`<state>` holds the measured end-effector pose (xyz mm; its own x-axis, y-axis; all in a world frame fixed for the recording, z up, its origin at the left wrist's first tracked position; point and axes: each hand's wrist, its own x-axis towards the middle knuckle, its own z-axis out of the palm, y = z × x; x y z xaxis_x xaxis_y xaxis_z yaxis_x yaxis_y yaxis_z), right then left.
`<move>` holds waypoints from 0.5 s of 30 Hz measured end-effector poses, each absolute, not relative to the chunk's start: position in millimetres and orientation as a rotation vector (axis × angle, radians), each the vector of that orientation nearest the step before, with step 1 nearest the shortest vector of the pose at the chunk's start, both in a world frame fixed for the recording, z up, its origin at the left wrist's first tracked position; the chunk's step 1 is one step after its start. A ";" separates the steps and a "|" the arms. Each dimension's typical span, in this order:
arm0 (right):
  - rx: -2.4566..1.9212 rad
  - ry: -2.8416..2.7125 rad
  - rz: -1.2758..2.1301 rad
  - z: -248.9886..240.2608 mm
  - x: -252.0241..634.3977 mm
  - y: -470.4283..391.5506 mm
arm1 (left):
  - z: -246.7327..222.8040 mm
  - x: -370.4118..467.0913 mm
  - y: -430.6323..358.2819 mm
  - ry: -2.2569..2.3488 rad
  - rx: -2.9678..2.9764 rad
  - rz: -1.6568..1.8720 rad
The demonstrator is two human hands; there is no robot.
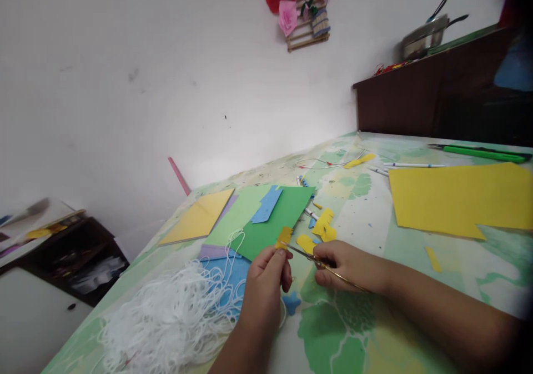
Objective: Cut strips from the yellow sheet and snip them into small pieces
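Yellow foam-like scrap, likely light, bendy and tearable, sits above the surface, pinched in my left hand; I'd hold its lower edge. My right hand clasps the scissors.

You have 2 hands: left hand, right hand. 1 pair of scissors, 1 held yellow piece, 1 large yellow sheet, 2 green sheets, 1 blue star, 1 green cutter, 1 white cord heap, 4 big paper flowers. Pens and yellow offcuts overlap; can't count those for you.
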<state>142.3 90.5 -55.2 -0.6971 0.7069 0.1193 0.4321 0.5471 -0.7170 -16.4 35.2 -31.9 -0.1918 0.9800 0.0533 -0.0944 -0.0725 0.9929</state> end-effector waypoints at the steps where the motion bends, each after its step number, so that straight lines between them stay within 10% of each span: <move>1: -0.929 -2.394 0.952 -54.9 142.3 90.3 | -31.7 -16.6 35.2 1.235 1.088 1.445; 15: -0.966 -2.424 0.879 -52.8 140.7 89.2 | -22.8 -13.3 32.3 1.388 1.162 1.392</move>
